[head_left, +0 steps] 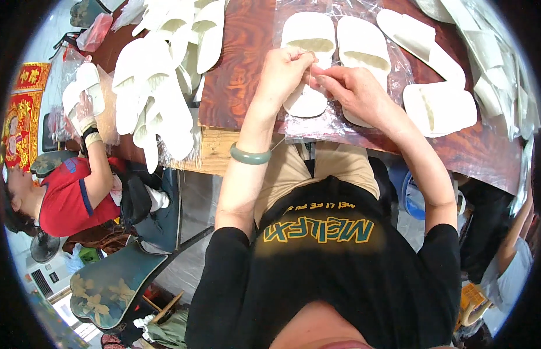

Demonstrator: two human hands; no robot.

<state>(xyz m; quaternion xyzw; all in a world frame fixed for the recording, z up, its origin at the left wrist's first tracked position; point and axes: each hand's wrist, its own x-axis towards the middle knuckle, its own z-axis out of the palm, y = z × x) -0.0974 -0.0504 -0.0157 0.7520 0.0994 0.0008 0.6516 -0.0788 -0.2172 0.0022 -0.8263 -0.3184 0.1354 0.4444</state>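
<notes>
My left hand [282, 74], with a green bangle [250, 154] on its wrist, and my right hand [359, 92] meet fingertip to fingertip over a white slipper [309, 30]. Both are closed in a pinch. Whatever they hold between them is too small or thin to make out. A second white slipper [365, 42] lies beside the first, partly behind my right hand. Under the pair, clear plastic wrapping [302, 132] is spread on the dark wood-grain table [238, 35].
More white slippers [428, 42] lie to the right, before a heap of plastic-wrapped ones [494, 75]. A pile of white slippers [160, 87] fills the left. A person in red [72, 195] handles slippers at far left; another person's arm [514, 238] shows at right.
</notes>
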